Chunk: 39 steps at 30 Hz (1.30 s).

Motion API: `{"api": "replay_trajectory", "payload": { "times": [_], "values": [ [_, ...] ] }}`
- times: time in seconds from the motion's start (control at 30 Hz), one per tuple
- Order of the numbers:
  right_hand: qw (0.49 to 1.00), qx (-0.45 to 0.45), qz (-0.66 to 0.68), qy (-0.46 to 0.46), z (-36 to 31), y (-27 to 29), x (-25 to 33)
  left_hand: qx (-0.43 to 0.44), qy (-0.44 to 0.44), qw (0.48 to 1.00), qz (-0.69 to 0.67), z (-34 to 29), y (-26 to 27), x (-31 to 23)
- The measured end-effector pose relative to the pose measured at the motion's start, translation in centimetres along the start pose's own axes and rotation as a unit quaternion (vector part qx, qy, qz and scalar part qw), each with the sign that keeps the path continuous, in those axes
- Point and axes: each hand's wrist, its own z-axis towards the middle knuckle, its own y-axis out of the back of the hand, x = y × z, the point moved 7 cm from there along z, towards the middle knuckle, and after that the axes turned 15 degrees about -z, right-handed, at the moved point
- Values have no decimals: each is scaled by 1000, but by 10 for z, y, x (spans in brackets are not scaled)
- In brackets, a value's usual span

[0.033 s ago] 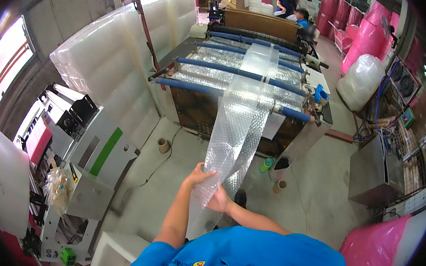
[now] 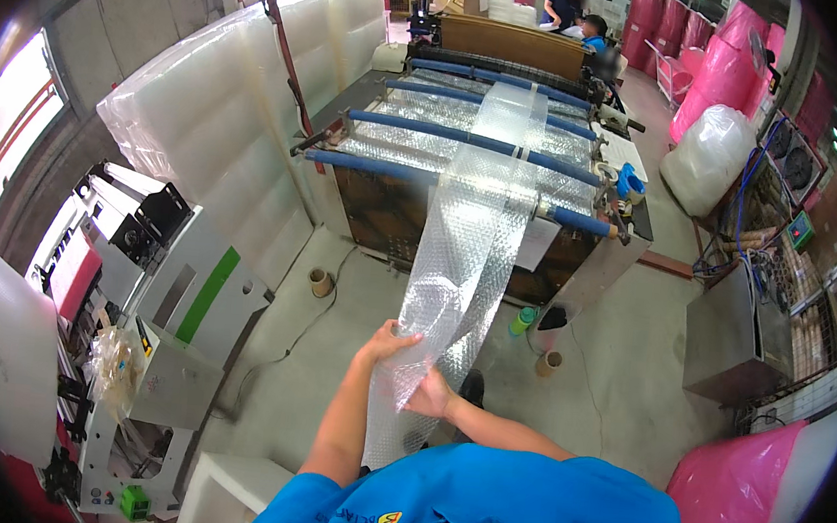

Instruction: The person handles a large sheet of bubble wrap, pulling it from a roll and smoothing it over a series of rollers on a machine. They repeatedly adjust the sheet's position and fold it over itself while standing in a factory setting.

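A long strip of clear bubble wrap (image 2: 468, 251) comes down from the blue rollers of a machine (image 2: 382, 224) towards my body. My left hand (image 2: 391, 343) is closed on its left edge, thumb lying over the film. Lower and to the right, my right hand (image 2: 431, 393) grips the strip from its right side, its fingers partly hidden by the film. The wrap is creased between the two hands, and its lower end hangs past them in front of my blue shirt.
On the left stands a white and grey machine (image 2: 201, 303) with a green stripe. Behind it are tall wrapped white stacks (image 2: 225, 99). A green bottle (image 2: 523, 320) and cardboard tubes (image 2: 319, 282) stand on the floor. Pink rolls (image 2: 730, 493) lie at the right. People (image 2: 563, 7) are at the far end.
The creases in the bubble wrap just above my hands have shifted slightly. Both hands stay almost where they were.
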Motion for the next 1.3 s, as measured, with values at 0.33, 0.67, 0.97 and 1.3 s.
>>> {"api": "replay_trajectory", "payload": {
  "times": [0.33,0.67,0.97,1.3],
  "values": [
    [479,-698,-499,184,-98,100,88,-49,-32,998,-28,-20,19,16],
    [866,-381,-313,84,-56,190,71,-96,-52,992,55,-5,11,34],
    [815,-373,-437,-74,-50,222,77,-110,46,968,219,65,9,90],
    [797,-340,-498,-37,-15,257,212,-139,36,951,273,166,-22,0]
  ]
}}
